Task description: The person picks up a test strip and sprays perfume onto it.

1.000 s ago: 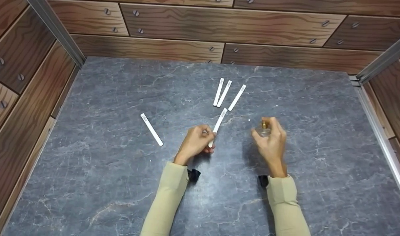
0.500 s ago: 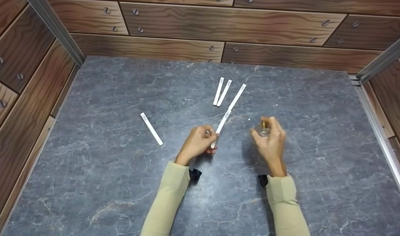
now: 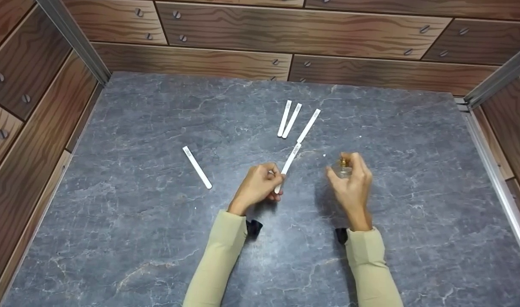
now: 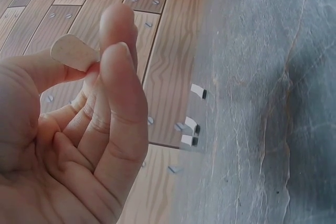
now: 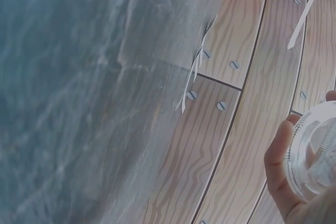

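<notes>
My left hand point(image 3: 256, 182) pinches a white perfume test strip point(image 3: 290, 161) between thumb and fingers near its rounded end. The strip's printed end points away and to the right. In the left wrist view the rounded end of the strip point(image 4: 73, 52) sticks out between the fingertips. Off to the right, my right hand point(image 3: 354, 183) grips a clear glass perfume bottle point(image 3: 343, 172) with a gold spray top, the index finger on that top. The ribbed glass base of the bottle point(image 5: 304, 166) shows in the right wrist view. Bottle and strip are apart.
Three more white strips, one of them the rightmost strip point(image 3: 308, 126), lie beyond the hands on the grey marbled table point(image 3: 128, 230). Another strip point(image 3: 197, 167) lies to the left. Wood-patterned walls point(image 3: 302, 30) enclose the back and sides.
My left hand has shifted slightly right with the strip, then stays almost still. My right hand and the bottle have hardly moved.
</notes>
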### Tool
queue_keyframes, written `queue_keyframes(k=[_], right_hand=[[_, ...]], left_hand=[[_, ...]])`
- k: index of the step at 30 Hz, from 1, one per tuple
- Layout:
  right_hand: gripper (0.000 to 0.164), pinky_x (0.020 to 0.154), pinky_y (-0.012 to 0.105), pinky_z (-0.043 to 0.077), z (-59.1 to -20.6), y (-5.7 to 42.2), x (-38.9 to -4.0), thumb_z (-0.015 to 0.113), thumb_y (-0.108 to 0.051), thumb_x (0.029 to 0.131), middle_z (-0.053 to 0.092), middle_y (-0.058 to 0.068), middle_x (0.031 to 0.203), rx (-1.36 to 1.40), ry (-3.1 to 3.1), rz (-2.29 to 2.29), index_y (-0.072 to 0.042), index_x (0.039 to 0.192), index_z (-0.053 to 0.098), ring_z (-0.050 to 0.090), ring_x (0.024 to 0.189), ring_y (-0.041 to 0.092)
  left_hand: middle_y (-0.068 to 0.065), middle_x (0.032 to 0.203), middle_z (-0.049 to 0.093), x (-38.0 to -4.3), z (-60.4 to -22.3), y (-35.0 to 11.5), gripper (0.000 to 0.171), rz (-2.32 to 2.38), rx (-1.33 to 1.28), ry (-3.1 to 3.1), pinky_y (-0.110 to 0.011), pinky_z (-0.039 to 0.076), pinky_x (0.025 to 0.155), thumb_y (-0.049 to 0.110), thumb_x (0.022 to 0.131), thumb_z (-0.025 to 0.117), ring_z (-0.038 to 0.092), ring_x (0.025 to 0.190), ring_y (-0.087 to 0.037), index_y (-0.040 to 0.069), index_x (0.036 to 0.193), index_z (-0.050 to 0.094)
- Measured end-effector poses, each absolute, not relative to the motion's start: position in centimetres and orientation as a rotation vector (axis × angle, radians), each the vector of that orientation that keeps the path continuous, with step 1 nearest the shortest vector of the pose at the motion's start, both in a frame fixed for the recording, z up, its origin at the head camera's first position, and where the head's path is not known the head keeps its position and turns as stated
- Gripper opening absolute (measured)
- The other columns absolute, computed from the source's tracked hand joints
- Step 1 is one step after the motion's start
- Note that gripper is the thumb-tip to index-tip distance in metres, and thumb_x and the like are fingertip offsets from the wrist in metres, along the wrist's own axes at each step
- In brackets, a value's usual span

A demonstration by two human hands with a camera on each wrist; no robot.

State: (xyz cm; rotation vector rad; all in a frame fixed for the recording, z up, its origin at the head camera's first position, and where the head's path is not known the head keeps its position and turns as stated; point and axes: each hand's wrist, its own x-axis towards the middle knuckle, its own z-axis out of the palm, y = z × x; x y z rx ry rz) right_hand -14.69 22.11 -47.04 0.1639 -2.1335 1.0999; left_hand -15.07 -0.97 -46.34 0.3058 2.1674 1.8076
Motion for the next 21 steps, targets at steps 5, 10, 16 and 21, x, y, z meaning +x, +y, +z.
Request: queue_keyframes(k=[5,10,16,21], right_hand=[[0.034,0.066,0.024,0.045,-46.94,22.05,-14.66,0.081,0.009,0.066,0.066,0.018,0.081,0.157,-2.126,1.104,0.007,0.094,0.062,0.06,0.07,0.033],[0.036,0.067,0.024,0.046,-46.81,22.0,-14.58,0.082,0.009,0.066,0.066,0.018,0.082,0.148,-2.125,1.111,0.007,0.097,0.063,0.061,0.072,0.032],[0.037,0.068,0.02,0.047,-46.45,21.88,-14.41,0.082,0.011,0.067,0.066,0.019,0.083,0.126,-2.13,1.136,0.008,0.099,0.064,0.06,0.074,0.03],[0.039,0.069,0.02,0.047,-46.26,21.75,-14.42,0.082,0.012,0.066,0.066,0.018,0.084,0.098,-2.13,1.151,0.008,0.1,0.064,0.061,0.075,0.03]], left_hand=[[-0.001,0.057,0.063,-15.11,-46.43,-0.94,0.017,1.804,0.305,2.179,-0.049,0.061,0.054,0.003,0.098,0.061,0.061,0.046,-0.009,0.005,0.081,0.058],[-0.002,0.058,0.064,-15.08,-46.4,-1.0,0.017,1.81,0.292,2.163,-0.05,0.061,0.055,0.004,0.098,0.061,0.061,0.046,-0.009,0.004,0.082,0.058],[-0.004,0.058,0.065,-15.07,-46.22,-1.2,0.018,1.811,0.304,2.144,-0.05,0.061,0.053,0.004,0.1,0.061,0.061,0.045,-0.011,0.003,0.083,0.058],[-0.006,0.059,0.066,-15.15,-46.17,-1.29,0.017,1.806,0.311,2.133,-0.049,0.061,0.052,0.005,0.101,0.061,0.062,0.045,-0.011,0.002,0.084,0.059]])
